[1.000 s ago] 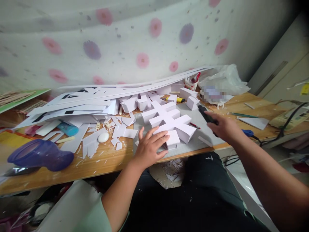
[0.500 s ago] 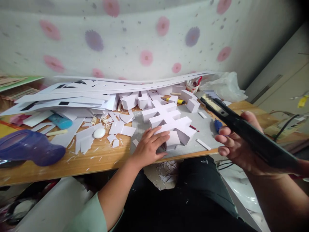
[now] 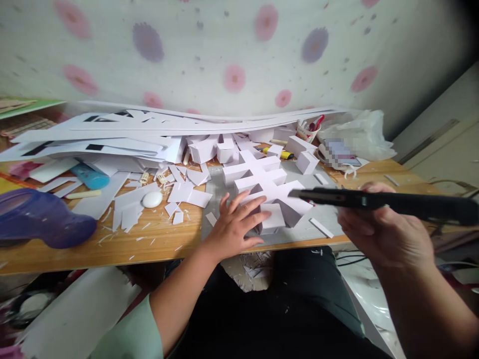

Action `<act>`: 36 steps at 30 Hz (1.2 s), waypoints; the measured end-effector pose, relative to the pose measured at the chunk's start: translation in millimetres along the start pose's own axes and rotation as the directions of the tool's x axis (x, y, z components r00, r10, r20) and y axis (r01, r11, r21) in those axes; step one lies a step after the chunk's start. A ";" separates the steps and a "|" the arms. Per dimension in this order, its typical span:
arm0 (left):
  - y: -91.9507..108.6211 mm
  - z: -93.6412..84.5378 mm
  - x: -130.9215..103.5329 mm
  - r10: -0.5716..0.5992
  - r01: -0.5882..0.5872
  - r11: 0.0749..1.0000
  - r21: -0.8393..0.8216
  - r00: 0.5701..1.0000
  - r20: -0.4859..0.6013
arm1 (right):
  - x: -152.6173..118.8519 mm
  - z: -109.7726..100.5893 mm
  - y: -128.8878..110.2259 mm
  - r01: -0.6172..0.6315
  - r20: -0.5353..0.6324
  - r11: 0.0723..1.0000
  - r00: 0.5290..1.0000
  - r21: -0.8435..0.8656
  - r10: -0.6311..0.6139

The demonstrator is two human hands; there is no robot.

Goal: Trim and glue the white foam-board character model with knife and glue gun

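1. Model (image 3: 273, 190), white, made of crossing box-shaped arms, sits on a grey mat (image 3: 216, 183) near the front edge of the wooden tabletop (image 3: 157, 249). Openings show between its arms.
2. Left hand (image 3: 237, 224) rests at the model's near left end, palm down and fingers spread wide, the fingertips against its nearest box-shaped part.
3. Right hand (image 3: 387, 234) is closed around a long black tool (image 3: 359, 198), held nearly level. Its thin tip points left and overlaps the model's right side in this view; whether it touches, I cannot tell.
4. On the mat to the right of the model lies a narrow white strip (image 3: 321, 228). Farther back stands a small white box (image 3: 307, 162), and beside that, to its left, lies a yellow cutter (image 3: 282, 154).
5. Behind these, a cup (image 3: 309, 133) holds something with a red handle, with a clear plastic bag (image 3: 370, 134) to its right.
6. White offcuts (image 3: 183, 193) are scattered left of the mat, near a white oval thing (image 3: 152, 199).
7. Farther left are a blue tube (image 3: 90, 175) and a translucent purple container (image 3: 60, 219).
8. Large white sheets (image 3: 127, 132) are piled along the back, in front of a flower-patterned curtain (image 3: 187, 60).
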State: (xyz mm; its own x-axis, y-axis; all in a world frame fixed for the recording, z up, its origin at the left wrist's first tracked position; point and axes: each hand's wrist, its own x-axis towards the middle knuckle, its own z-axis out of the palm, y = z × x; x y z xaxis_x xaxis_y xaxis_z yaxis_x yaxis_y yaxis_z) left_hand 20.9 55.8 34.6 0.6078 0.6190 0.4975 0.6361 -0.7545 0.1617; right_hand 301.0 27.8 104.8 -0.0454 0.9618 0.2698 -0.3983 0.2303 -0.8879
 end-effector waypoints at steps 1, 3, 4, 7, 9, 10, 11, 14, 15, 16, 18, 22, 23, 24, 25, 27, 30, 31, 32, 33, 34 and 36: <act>-0.3 0.4 0.3 -0.020 0.020 1.000 -0.009 1.000 0.009 | 0.4 -0.4 3.9 -0.008 -0.024 1.000 1.000 0.003 0.008; -1.4 1.4 1.1 -0.050 0.050 0.998 -0.040 0.999 0.021 | 0.8 0.5 9.7 -0.008 -0.016 1.000 1.000 -0.007 0.007; -2.0 1.8 1.6 -0.062 0.063 0.996 -0.058 0.998 0.026 | 1.1 1.7 11.5 -0.003 0.012 1.000 1.000 -0.012 0.003; -3.0 1.8 3.2 -0.094 0.098 0.988 -0.121 0.995 0.031 | 4.7 5.3 14.9 0.030 0.124 0.999 0.992 -0.031 -0.026; -2.1 0.6 4.2 -0.122 0.127 0.979 -0.163 0.992 0.037 | 9.5 5.5 17.6 0.040 0.192 0.997 0.981 -0.067 -0.027; -1.1 0.0 4.8 -0.138 0.142 0.973 -0.182 0.990 0.039 | 12.3 4.8 19.3 0.036 0.223 0.995 0.975 -0.090 -0.016; 0.2 -0.5 5.3 -0.155 0.160 0.967 -0.201 0.987 0.037 | 15.1 3.6 21.1 0.030 0.252 0.993 0.968 -0.111 -0.001; 5.2 0.3 7.1 -0.224 0.217 0.947 -0.238 0.975 0.000 | 22.7 -1.1 26.3 0.016 0.319 0.990 0.947 -0.140 0.029; 7.0 1.3 7.6 -0.246 0.234 0.941 -0.245 0.969 -0.018 | 24.7 -2.6 27.5 0.011 0.335 0.989 0.942 -0.145 0.038; 8.6 2.5 8.1 -0.267 0.250 0.936 -0.249 0.963 -0.036 | 26.4 -4.0 28.4 0.004 0.350 0.989 0.936 -0.148 0.048; 11.2 5.0 9.1 -0.294 0.269 0.929 -0.252 0.954 -0.064 | 29.3 -6.4 29.6 -0.011 0.379 0.988 0.923 -0.155 0.070; 14.5 8.2 10.9 -0.312 0.278 0.930 -0.241 0.944 -0.112 | 34.4 -10.7 29.7 -0.006 0.426 0.984 0.901 -0.177 0.082; 15.3 8.5 11.4 -0.316 0.281 0.930 -0.237 0.941 -0.122 | 35.6 -11.6 29.2 0.004 0.434 0.981 0.897 -0.196 0.083; 16.2 8.6 11.9 -0.323 0.287 0.929 -0.234 0.937 -0.130 | 36.8 -12.1 28.4 0.020 0.440 0.975 0.894 -0.222 0.081; 17.1 8.6 12.6 -0.331 0.294 0.927 -0.234 0.934 -0.135 | 37.9 -12.0 27.3 0.045 0.441 0.966 0.894 -0.255 0.075; 18.9 8.3 13.7 -0.348 0.311 0.921 -0.237 0.927 -0.137 | 40.2 -9.9 24.2 0.110 0.437 0.938 0.898 -0.330 0.048; 20.8 7.6 15.1 -0.364 0.326 0.914 -0.242 0.922 -0.131 | 44.0 -2.0 18.8 0.209 0.464 0.867 0.886 -0.453 0.029; 21.1 7.4 15.3 -0.365 0.327 0.913 -0.242 0.922 -0.129 | 45.3 1.0 17.3 0.235 0.487 0.838 0.872 -0.492 0.042; 21.2 7.3 15.5 -0.364 0.327 0.914 -0.242 0.922 -0.129 | 46.6 3.6 16.1 0.259 0.514 0.811 0.856 -0.525 0.059; 21.1 7.2 15.6 -0.363 0.325 0.914 -0.241 0.923 -0.131 | 47.7 5.6 15.5 0.278 0.536 0.789 0.841 -0.548 0.076; 21.0 7.2 15.8 -0.362 0.324 0.915 -0.240 0.923 -0.133 | 48.7 6.9 15.2 0.292 0.551 0.774 0.830 -0.562 0.087; 20.6 7.4 15.9 -0.358 0.320 0.917 -0.239 0.923 -0.138 | 49.9 7.6 15.8 0.301 0.564 0.767 0.821 -0.567 0.095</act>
State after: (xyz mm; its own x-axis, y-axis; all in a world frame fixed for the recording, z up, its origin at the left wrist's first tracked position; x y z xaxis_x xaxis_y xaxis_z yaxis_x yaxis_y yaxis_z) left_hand 47.2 51.8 39.6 0.2678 0.8119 0.5187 0.6640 -0.5456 0.5113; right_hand 285.5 78.3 107.1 -0.5915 0.7278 0.3469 0.2008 0.5497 -0.8108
